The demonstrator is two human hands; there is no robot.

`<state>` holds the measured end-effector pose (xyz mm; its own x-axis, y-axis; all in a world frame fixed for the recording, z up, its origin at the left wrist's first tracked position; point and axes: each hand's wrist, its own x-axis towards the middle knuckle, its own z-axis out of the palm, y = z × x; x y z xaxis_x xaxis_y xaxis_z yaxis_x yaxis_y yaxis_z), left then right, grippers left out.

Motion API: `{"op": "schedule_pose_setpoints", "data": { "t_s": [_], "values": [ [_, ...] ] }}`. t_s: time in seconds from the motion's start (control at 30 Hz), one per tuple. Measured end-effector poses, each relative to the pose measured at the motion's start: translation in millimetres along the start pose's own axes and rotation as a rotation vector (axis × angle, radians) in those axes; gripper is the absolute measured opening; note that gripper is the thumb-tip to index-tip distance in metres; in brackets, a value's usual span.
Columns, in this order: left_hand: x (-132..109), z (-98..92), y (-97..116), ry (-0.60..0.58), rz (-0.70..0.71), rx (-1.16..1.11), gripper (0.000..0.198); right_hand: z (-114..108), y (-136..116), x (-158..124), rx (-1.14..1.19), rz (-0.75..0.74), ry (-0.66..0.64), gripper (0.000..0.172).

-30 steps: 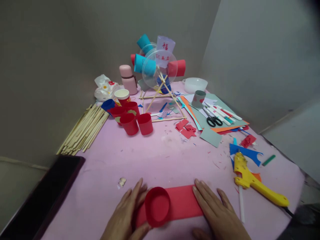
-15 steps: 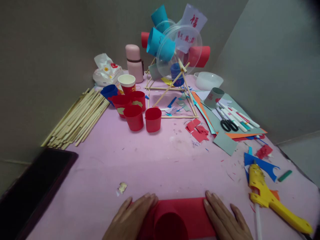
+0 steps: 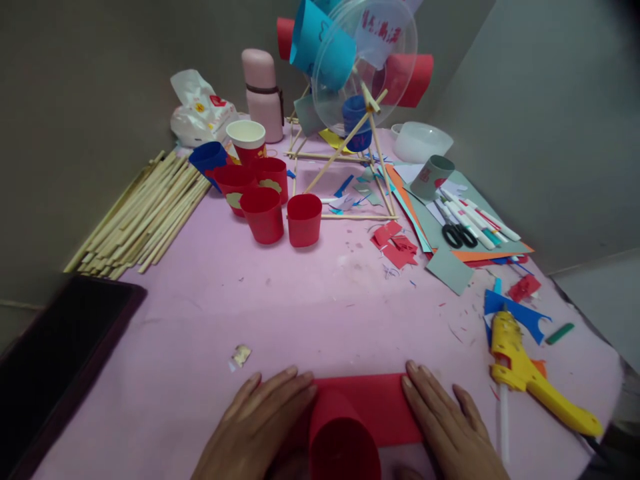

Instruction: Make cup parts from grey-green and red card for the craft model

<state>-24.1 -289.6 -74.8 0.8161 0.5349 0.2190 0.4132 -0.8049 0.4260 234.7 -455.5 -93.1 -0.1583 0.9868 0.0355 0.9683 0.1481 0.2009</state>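
A flat red paper strip [image 3: 375,407] lies on the pink tabletop at the bottom centre. My left hand [image 3: 260,423] rests flat on its left end, fingers extended. On its right end lies my right hand [image 3: 447,423], also flat, with the thumb side apart. Between the hands a red paper cylinder [image 3: 343,433] lies on the strip, its dark open end toward me. Neither hand grips anything. Ahead stand several red paper cups, the nearest being one red cup [image 3: 305,221] beside another.
A yellow glue gun [image 3: 530,380] lies at right, near blue paper scraps. Black scissors [image 3: 459,235] and markers rest on coloured sheets. Wooden sticks [image 3: 135,217] and a dark tablet [image 3: 65,360] are at left. Behind stand a stick frame with a clear disc [image 3: 365,60] and a pink bottle [image 3: 263,97].
The view has tilted down a little, so the table's objects sit higher in the picture. Both hands remain flat on the red strip, and more of them shows.
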Motion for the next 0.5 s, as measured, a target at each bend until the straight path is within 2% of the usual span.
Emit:
{"op": "schedule_pose_setpoints", "data": {
  "t_s": [0.1,0.17,0.23,0.3,0.37,0.43,0.5],
  "values": [
    [1.0,-3.2,0.3,-0.018,0.002,0.0,0.044,-1.9,-2.4,2.8,0.031,0.034,-0.014,0.098],
    [0.5,-1.6,-1.5,-0.002,-0.017,-0.011,0.046,-2.0,-3.3,2.7,0.055,0.044,-0.013,0.099],
    [-0.8,1.9,-4.8,0.028,0.022,-0.007,0.048,-2.6,-3.8,0.0,0.094,0.049,-0.013,0.101],
    [-2.0,4.9,-8.0,0.044,0.061,0.013,0.05,-5.5,-5.4,-3.7,0.133,0.127,-0.015,0.099],
    [-2.4,5.8,-9.3,0.038,0.052,0.016,0.049,-11.4,-9.2,-4.4,0.17,0.248,-0.006,0.091],
    [-2.2,4.8,-8.4,0.032,0.037,0.005,0.049,-19.9,-15.6,2.0,0.262,0.316,0.021,0.083],
    [-1.8,2.9,-6.5,0.027,0.024,-0.006,0.049,-29.0,-23.8,16.4,0.435,0.284,0.046,0.085]
  ]
}}
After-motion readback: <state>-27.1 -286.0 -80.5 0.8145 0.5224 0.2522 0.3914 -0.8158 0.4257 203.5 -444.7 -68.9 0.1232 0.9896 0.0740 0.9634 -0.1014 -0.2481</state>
